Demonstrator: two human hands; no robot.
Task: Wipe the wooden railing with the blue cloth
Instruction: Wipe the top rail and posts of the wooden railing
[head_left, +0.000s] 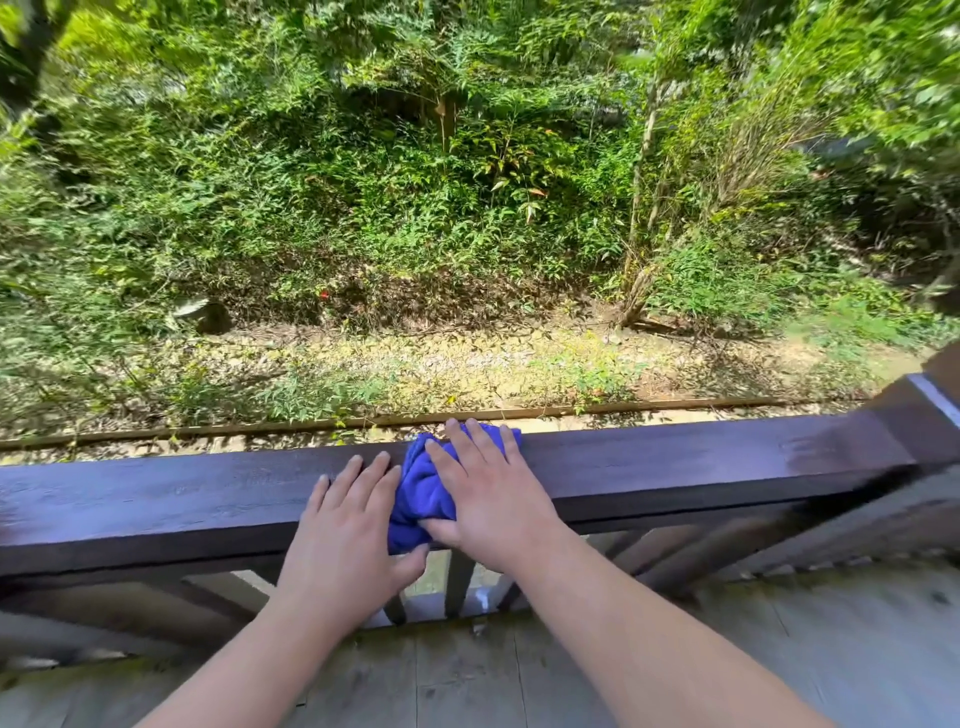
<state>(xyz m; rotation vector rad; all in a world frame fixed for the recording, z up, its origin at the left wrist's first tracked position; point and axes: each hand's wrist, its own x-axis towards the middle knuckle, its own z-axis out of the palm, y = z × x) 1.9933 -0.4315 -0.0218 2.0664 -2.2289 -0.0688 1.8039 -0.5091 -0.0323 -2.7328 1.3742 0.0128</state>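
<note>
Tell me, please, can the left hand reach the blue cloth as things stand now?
Probably yes. The left hand rests on the wooden railing right beside the blue cloth, with nothing between them; the right hand presses on the cloth's right part only.

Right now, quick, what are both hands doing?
Left hand: open, flat on the wooden railing.
Right hand: open, straight fingers pressing the blue cloth.

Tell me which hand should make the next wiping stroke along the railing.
Right. The right hand lies flat on the blue cloth, pressing it onto the wooden railing, so it can probably slide at once. The left hand rests on bare wood beside the cloth and would have to shift first.
</note>
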